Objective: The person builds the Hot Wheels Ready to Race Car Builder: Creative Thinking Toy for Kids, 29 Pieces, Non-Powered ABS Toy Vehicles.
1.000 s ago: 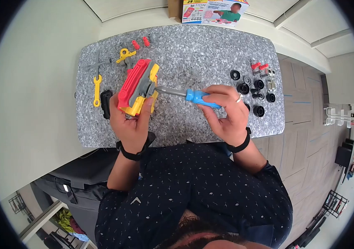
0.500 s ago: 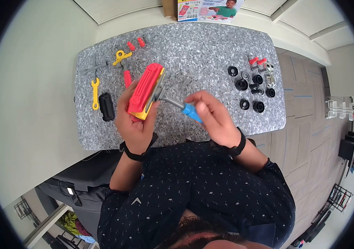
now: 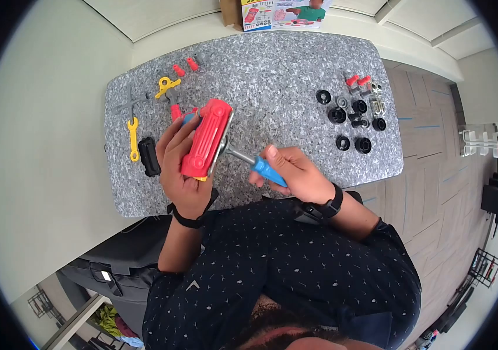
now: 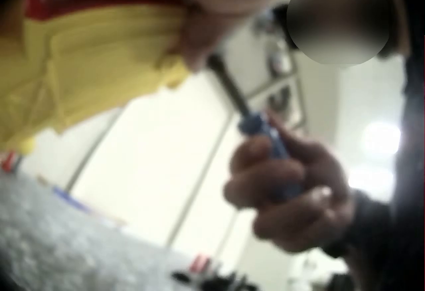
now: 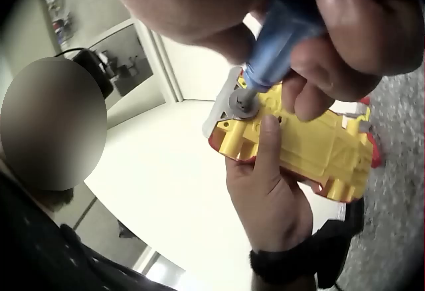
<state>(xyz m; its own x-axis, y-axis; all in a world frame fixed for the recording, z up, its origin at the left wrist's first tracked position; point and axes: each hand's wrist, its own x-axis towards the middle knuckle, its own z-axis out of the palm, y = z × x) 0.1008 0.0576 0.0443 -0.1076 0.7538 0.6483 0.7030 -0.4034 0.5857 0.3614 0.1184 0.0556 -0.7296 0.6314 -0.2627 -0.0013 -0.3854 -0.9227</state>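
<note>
My left hand grips a red toy car by its side, the car tilted up over the table. In the right wrist view the car's yellow underside shows, with the left thumb lying on it. My right hand holds the blue handle of a screwdriver, fingers curled round it. The screwdriver's grey shaft reaches the car, its tip at a round grey part on the underside. The left wrist view, blurred, also shows the right hand round the handle.
On the table's left lie a yellow wrench, a black part, a grey cross-shaped tool, a yellow piece and red pieces. Several black wheels lie at right. A printed box stands behind.
The car has turned so its red top faces the head camera. The right hand has come lower and regripped the screwdriver's handle, its fingers looser half a second ago. The view has shifted slightly.
</note>
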